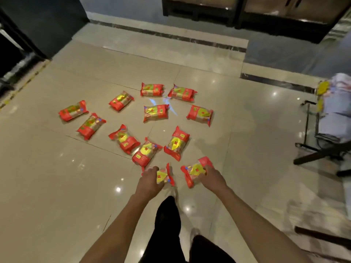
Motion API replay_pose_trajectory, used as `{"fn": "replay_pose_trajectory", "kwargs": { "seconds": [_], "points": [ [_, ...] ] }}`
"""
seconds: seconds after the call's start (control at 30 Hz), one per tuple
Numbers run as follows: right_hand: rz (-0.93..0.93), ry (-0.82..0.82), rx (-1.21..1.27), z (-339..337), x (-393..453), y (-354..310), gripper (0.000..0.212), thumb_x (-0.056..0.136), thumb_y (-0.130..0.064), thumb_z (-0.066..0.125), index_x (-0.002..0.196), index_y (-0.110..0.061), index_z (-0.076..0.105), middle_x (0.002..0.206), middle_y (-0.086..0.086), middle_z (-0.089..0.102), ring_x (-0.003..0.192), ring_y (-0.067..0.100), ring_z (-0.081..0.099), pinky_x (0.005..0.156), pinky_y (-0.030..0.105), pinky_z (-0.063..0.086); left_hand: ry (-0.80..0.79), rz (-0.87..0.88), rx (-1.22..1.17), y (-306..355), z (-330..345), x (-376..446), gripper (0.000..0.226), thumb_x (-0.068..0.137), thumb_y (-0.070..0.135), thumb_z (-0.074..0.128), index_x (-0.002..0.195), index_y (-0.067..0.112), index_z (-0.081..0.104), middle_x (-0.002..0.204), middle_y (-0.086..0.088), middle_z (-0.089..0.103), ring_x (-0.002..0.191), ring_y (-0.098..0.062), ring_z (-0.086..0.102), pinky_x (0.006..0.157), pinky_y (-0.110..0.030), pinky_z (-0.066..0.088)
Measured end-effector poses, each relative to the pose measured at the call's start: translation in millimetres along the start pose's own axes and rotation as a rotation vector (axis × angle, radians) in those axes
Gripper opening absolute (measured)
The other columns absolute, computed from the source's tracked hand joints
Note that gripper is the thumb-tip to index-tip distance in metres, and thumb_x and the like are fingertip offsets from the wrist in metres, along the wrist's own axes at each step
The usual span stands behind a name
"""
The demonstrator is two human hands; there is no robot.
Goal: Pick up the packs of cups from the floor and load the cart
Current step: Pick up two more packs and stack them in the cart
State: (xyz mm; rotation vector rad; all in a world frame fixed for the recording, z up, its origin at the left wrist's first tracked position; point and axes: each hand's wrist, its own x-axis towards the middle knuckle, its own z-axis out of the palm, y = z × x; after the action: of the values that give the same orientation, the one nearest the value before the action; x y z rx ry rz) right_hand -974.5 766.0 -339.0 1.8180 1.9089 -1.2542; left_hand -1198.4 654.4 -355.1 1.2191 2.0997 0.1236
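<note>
Low in the frame's centre, the left hand [150, 179] grips one pack [163, 175] and the right hand [212, 177] another pack [195, 170]; ten more packs [155, 112] lie scattered on the tiled floor [47, 168] above them.

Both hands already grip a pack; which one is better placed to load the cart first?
Right, probably. The right hand grips its pack on the side where the cart stands, at the right edge. The left hand would reach across.

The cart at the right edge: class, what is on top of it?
On the cart lies a pale, whitish bundle with yellow patches. It is blurred, so its contents, and anything beneath it, cannot be told.
</note>
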Motion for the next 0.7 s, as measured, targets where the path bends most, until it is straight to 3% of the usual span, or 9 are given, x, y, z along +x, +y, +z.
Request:
{"fn": "replay_pose_trajectory", "kwargs": {
  "seconds": [0.17,0.27,0.33,0.43,0.53,0.7],
  "points": [
    [0.184,-0.015,0.175,26.4,100.3,-15.0,0.041,0.098,-0.025,0.05,0.137,-0.015,0.053,0.131,0.012,0.063,0.117,0.032,0.061,0.086,0.032,0.045,-0.108,-0.055,-0.033,-41.2,8.2,116.4,0.06,0.089,0.027,0.069,0.142,0.01,0.046,0.137,-0.013,0.056,0.126,-0.032,0.053,0.097,-0.04,0.048],
    [0.197,-0.011,0.192,59.0,170.0,-9.2,0.032,0.1,-0.03,0.047,0.126,-0.015,0.058,0.12,0.013,0.067,0.11,0.034,0.063,0.084,0.035,0.047,-0.119,-0.106,-0.21,-67.2,41.0,179.0,0.056,0.089,0.02,0.071,0.14,0.011,0.048,0.132,-0.012,0.059,0.122,-0.031,0.058,0.096,-0.043,0.051],
    [0.213,-0.04,0.215,86.4,215.0,0.0,0.029,0.1,-0.035,0.048,0.119,-0.016,0.061,0.111,0.009,0.07,0.104,0.032,0.065,0.082,0.035,0.05,-0.126,-0.175,-0.319,-89.1,76.2,214.3,0.055,0.087,0.022,0.073,0.137,0.013,0.05,0.127,-0.009,0.06,0.117,-0.028,0.06,0.093,-0.044,0.053],
    [0.28,-0.05,0.362,137.2,280.7,23.9,0.03,0.098,-0.031,0.051,0.124,-0.016,0.061,0.115,0.006,0.069,0.102,0.024,0.064,0.087,0.034,0.051,-0.178,-0.208,-0.302,-127.9,144.7,266.1,0.058,0.084,0.028,0.069,0.136,0.012,0.051,0.13,-0.008,0.061,0.116,-0.028,0.061,0.092,-0.043,0.052],
    [0.349,-0.062,0.492,192.3,342.1,56.9,0.021,0.099,-0.024,0.054,0.118,-0.02,0.059,0.113,0.0,0.065,0.097,0.015,0.056,0.081,0.027,0.041,-0.248,-0.235,-0.222,-169.8,219.0,321.0,0.058,0.087,0.013,0.075,0.138,0.005,0.05,0.137,-0.016,0.06,0.125,-0.032,0.057,0.097,-0.041,0.046],
    [0.445,-0.032,0.537,268.0,426.8,124.5,0.015,0.098,-0.032,0.058,0.107,-0.021,0.062,0.1,-0.002,0.064,0.101,0.02,0.061,0.08,0.028,0.042,-0.299,-0.224,-0.13,-208.0,311.5,403.1,0.067,0.088,0.016,0.076,0.145,0.003,0.044,0.143,-0.021,0.054,0.132,-0.035,0.052,0.104,-0.04,0.041]
  ]
}}
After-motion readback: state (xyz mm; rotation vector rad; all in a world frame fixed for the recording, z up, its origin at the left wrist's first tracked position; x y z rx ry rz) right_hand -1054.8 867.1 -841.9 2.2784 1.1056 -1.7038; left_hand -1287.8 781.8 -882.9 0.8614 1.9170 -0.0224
